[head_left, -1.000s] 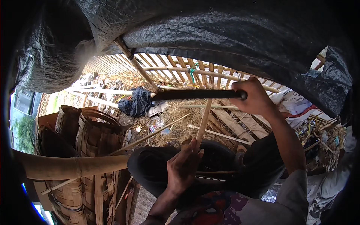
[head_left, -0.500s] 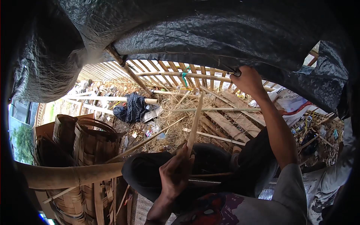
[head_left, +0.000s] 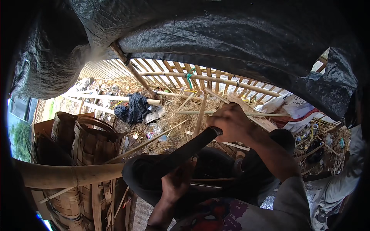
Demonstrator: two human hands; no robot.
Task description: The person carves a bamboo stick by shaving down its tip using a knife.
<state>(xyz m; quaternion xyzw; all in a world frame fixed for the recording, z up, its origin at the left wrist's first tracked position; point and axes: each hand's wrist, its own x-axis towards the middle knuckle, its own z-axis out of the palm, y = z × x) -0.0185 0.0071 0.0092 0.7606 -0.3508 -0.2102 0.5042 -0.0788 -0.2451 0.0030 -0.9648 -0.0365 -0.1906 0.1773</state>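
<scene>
- Centre: right hand [head_left: 233,123] clamped on the knife [head_left: 185,153].
- Lower centre: left hand [head_left: 176,184] apparently curled round the bamboo strip [head_left: 199,118].
- Trimming, seemingly; a stroke calls for steady hold.

Fence [head_left: 210,78]: daylight coming through
Ground [head_left: 58,103]: overexposed, left of the fence
Tarp [head_left: 231,38]: dim, glossy, above the fence
Trousers [head_left: 140,169]: deep shadow, below the fence

Head-worn fisheye, facing down and forward, hands [head_left: 232,123] near; darkened edges perhaps hide surroundings.
</scene>
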